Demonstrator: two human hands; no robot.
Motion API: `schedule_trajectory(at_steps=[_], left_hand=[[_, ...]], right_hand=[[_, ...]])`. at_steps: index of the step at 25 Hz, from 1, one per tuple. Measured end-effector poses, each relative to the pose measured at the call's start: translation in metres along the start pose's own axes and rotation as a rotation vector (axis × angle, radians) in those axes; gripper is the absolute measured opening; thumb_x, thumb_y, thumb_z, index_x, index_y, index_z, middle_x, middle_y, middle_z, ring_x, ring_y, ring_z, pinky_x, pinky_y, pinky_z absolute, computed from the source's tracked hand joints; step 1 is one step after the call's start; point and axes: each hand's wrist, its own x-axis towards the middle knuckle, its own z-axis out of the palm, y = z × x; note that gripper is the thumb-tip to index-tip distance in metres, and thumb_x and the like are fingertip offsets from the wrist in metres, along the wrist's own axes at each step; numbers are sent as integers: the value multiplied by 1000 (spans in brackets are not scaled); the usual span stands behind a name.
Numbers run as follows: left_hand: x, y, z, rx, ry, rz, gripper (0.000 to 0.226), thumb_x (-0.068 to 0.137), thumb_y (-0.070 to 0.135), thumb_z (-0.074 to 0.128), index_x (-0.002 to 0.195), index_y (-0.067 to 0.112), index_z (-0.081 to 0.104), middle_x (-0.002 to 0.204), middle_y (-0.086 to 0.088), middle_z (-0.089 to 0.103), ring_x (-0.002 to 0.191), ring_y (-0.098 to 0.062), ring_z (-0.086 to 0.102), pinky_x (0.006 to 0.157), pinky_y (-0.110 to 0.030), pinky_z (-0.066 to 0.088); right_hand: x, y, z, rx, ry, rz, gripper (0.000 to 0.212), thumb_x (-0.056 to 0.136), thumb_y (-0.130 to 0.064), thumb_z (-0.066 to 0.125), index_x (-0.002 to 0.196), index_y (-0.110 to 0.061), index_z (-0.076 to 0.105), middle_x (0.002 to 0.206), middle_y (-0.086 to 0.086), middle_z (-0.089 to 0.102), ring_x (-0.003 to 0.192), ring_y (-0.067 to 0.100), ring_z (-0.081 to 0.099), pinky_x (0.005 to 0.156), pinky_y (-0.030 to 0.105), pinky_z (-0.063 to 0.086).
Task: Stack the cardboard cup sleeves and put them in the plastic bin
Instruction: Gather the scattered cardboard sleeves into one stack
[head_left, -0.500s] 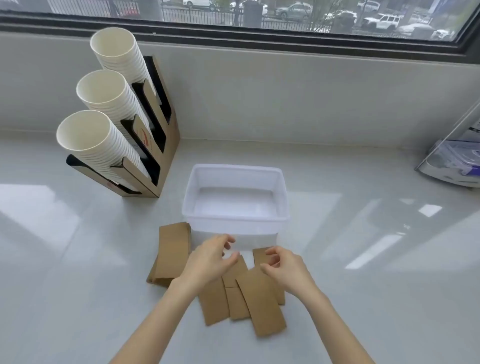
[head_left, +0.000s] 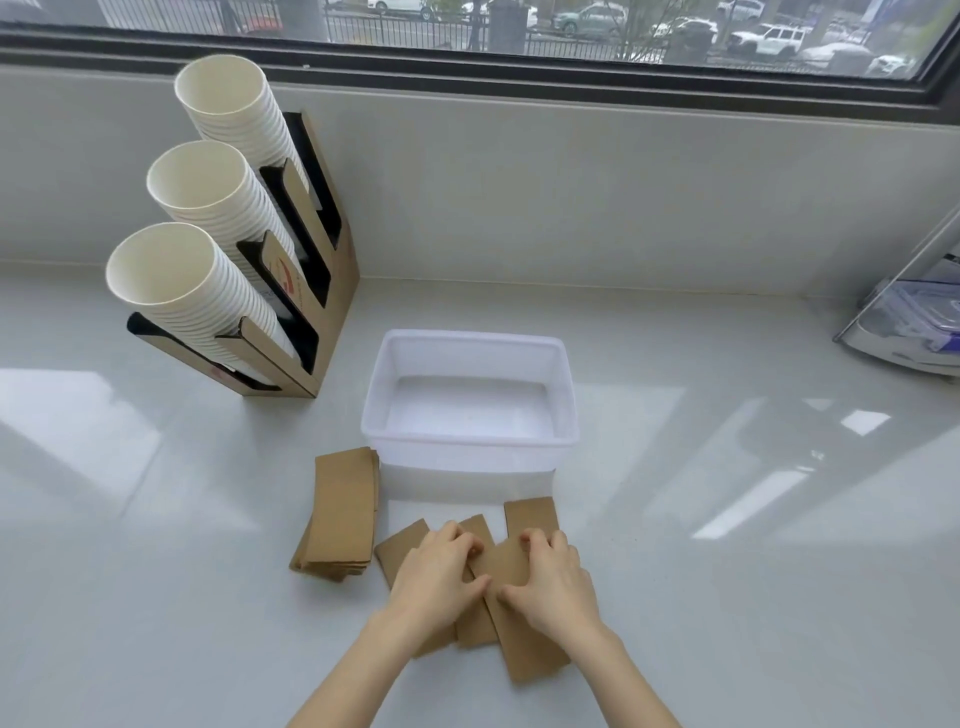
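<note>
A clear plastic bin (head_left: 467, 442) stands empty in the middle of the white counter. Left of its front corner lies a neat stack of brown cardboard cup sleeves (head_left: 343, 514). In front of the bin several loose sleeves (head_left: 531, 518) lie flat and overlapping. My left hand (head_left: 436, 571) and my right hand (head_left: 553, 582) rest side by side on them. Their fingers curl onto the far end of the top sleeve (head_left: 532, 649), and both thumbs pinch its near sides. The hands hide the middle of the loose sleeves.
A cardboard dispenser (head_left: 332, 291) with three slanted columns of white paper cups (head_left: 161, 265) stands at the back left. A clear container with lids (head_left: 909, 332) sits at the right edge. A low wall and window run along the back.
Both hands have come down and together onto the loose sleeves, and their fingers have curled around the top one. The stack and the bin have not moved.
</note>
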Motion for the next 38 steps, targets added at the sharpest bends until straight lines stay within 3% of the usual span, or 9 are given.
schedule_trajectory(at_steps=[8,12,16,18,23,29,31,34,38], left_hand=[[2,2,10,-46,12,8,40,83,34,53,119,19,46,120,0,48,115,-17,44,90,-28,39],[4,3,6,-145,28,-6,17,80,28,56,89,20,44,93,2,46,90,-16,44,75,-24,34],[1,-5,-3,-365,35,-82,20,79,22,59,83,17,40,77,7,47,77,-16,45,62,-22,34],[-2,-9,-9,-453,62,-127,17,81,19,58,84,16,42,83,0,55,76,-17,48,62,-19,36],[-8,-14,-18,-476,102,-175,16,83,18,56,86,12,41,94,-15,64,77,-20,50,62,-24,35],[-10,-13,-19,-478,97,-198,17,85,18,54,90,10,40,93,-21,64,80,-31,57,70,-36,44],[-10,-12,-20,-488,95,-196,17,85,17,54,90,11,39,94,-21,63,78,-27,56,72,-36,47],[-12,-14,-22,-569,91,-201,15,86,14,53,94,8,41,94,-16,60,83,-27,59,80,-45,54],[-13,-17,-26,-615,115,-183,11,89,12,47,99,16,48,109,-9,62,104,-24,58,85,-40,53]], right_hand=[[2,3,9,158,82,-82,46,78,-18,61,120,-17,44,124,2,42,118,19,41,95,29,40],[2,4,10,252,113,-150,39,78,-12,59,115,-18,49,114,0,45,109,15,45,91,28,44],[7,9,-5,421,196,-97,21,86,-19,52,106,-17,57,97,-2,53,83,9,53,79,24,46],[12,17,-12,407,243,8,26,88,-24,50,110,-13,55,103,2,54,92,16,54,83,28,45],[17,15,-9,7,158,260,64,76,-49,62,118,-6,40,122,12,40,117,29,39,93,38,38],[23,3,-7,31,118,332,64,77,-40,64,120,-1,35,125,14,37,118,29,38,95,40,36],[21,3,-6,111,119,277,48,81,-29,61,114,-4,35,123,13,46,116,30,44,92,40,38],[18,4,-13,433,151,153,28,86,-11,52,108,-9,34,112,14,57,90,27,54,77,33,42],[9,11,-32,633,349,-16,31,90,-9,46,120,-17,44,87,-8,59,74,11,56,64,23,42]])
